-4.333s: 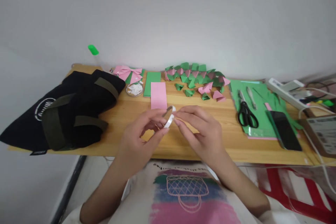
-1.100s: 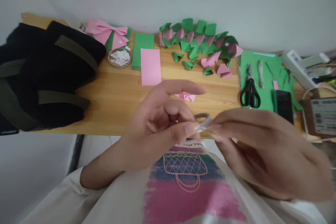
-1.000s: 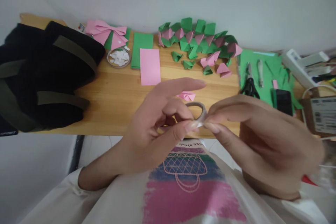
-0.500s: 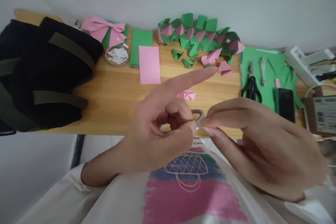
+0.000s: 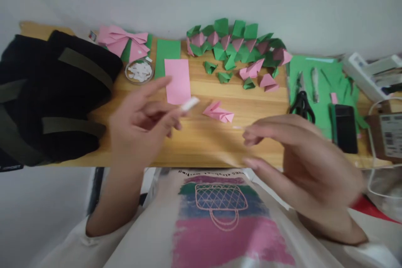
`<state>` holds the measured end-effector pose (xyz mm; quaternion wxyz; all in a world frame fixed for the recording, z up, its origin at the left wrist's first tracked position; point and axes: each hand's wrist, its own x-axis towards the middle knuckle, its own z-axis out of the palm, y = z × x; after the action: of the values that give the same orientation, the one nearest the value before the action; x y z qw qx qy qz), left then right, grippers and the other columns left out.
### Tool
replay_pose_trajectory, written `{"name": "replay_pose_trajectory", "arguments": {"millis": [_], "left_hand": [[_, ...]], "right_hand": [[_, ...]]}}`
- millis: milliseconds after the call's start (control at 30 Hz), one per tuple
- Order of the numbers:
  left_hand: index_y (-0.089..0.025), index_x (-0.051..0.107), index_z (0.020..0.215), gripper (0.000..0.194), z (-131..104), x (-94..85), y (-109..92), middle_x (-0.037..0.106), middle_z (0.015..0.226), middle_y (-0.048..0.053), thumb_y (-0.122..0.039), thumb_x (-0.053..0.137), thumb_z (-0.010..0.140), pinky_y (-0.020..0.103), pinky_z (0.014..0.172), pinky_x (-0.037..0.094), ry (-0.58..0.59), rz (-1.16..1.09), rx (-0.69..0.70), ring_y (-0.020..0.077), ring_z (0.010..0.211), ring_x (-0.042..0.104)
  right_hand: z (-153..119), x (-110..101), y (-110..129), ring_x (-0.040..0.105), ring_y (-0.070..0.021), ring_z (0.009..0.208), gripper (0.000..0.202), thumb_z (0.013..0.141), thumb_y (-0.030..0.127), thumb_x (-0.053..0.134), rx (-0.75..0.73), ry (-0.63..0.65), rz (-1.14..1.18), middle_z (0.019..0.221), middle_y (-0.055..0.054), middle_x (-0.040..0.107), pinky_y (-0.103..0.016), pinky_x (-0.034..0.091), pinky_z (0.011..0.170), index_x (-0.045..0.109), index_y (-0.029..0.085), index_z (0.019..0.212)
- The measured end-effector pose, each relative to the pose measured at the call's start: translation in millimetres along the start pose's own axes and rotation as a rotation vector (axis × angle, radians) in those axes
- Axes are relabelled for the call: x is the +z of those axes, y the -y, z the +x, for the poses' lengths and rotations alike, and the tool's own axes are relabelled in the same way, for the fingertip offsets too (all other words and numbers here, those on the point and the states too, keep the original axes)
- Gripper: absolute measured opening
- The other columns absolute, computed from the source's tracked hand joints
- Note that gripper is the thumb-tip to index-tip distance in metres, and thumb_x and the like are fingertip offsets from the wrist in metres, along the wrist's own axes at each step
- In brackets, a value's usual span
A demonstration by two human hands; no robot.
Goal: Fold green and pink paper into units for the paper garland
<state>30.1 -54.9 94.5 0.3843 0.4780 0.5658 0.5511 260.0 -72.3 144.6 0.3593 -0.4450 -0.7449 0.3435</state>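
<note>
A small white strip (image 5: 189,104) is pinched between thumb and finger of my left hand (image 5: 141,127), whose index finger reaches over the edge of a pink paper sheet (image 5: 177,81). My right hand (image 5: 295,159) hovers over the table's front edge, thumb and fingers apart, with nothing visible between them. A tiny white piece (image 5: 238,127) is just left of its fingertips. Between the hands lies a folded pink paper piece (image 5: 220,113). A round dish (image 5: 140,71) of white bits stands behind my left hand.
Green and pink folded pieces (image 5: 237,46) line the back. Scissors (image 5: 301,102) and a black phone (image 5: 344,129) lie on the right near a cardboard box (image 5: 389,134). A black bag (image 5: 56,96) fills the left side; a pink bow (image 5: 125,42) is behind it.
My left hand has moved left and now shows a white strip. My right hand has opened, and the grey ring-like thing between the hands is out of sight. More of the folded pink piece shows.
</note>
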Motion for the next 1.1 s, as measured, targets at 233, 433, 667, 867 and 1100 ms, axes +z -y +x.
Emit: {"name": "replay_pose_trajectory", "arguments": {"millis": [233,433,667,867,1100], "left_hand": [[-0.026,0.070,0.095,0.022,33.7,-65.0,81.8,0.070,0.074,0.005,-0.035,0.050,0.091,0.045,0.063,0.049,-0.006,1.092,0.224,0.0270,0.079,0.068],[-0.017,0.066,0.093,0.022,37.7,-55.6,84.7,0.065,0.099,0.010,-0.033,0.050,0.093,0.056,0.078,0.050,-0.057,1.130,0.425,0.0332,0.104,0.061],[-0.015,0.063,0.105,0.018,0.9,29.5,59.3,0.072,0.103,0.006,-0.016,0.049,0.094,0.034,0.088,0.057,0.460,0.899,0.757,0.0179,0.097,0.066],[-0.005,0.063,0.111,0.024,-15.4,61.1,77.9,0.071,0.112,0.016,-0.015,0.053,0.091,0.042,0.086,0.058,0.557,0.911,0.689,0.0294,0.101,0.067],[-0.003,0.060,0.117,0.030,-12.4,59.6,85.7,0.066,0.124,0.021,-0.015,0.056,0.090,0.047,0.094,0.056,0.574,0.931,0.625,0.0335,0.112,0.064]], "right_hand": [[10.7,23.0,-68.3,0.066,-0.0150,0.082,0.011,0.083,0.027,0.067,0.435,0.005,0.355,0.094,-0.003,0.073,-0.029,0.052,0.070,0.070,0.022,0.092],[11.8,26.7,-91.6,0.067,-0.0184,0.083,0.018,0.081,0.036,0.067,0.517,-0.082,0.280,0.092,-0.006,0.075,-0.033,0.050,0.073,0.073,0.021,0.087],[15.7,35.6,-118.2,0.065,-0.0187,0.078,0.017,0.082,0.032,0.064,0.410,-0.163,0.099,0.089,-0.007,0.072,-0.034,0.050,0.070,0.073,0.020,0.090],[22.9,39.9,-128.2,0.065,-0.0194,0.086,0.017,0.079,0.017,0.064,0.308,-0.081,0.050,0.092,-0.004,0.073,-0.037,0.049,0.084,0.070,0.021,0.094],[23.2,39.3,-134.5,0.066,-0.0162,0.077,0.018,0.084,0.015,0.056,0.295,0.044,0.082,0.090,-0.007,0.070,-0.032,0.053,0.073,0.067,0.016,0.098]]}}
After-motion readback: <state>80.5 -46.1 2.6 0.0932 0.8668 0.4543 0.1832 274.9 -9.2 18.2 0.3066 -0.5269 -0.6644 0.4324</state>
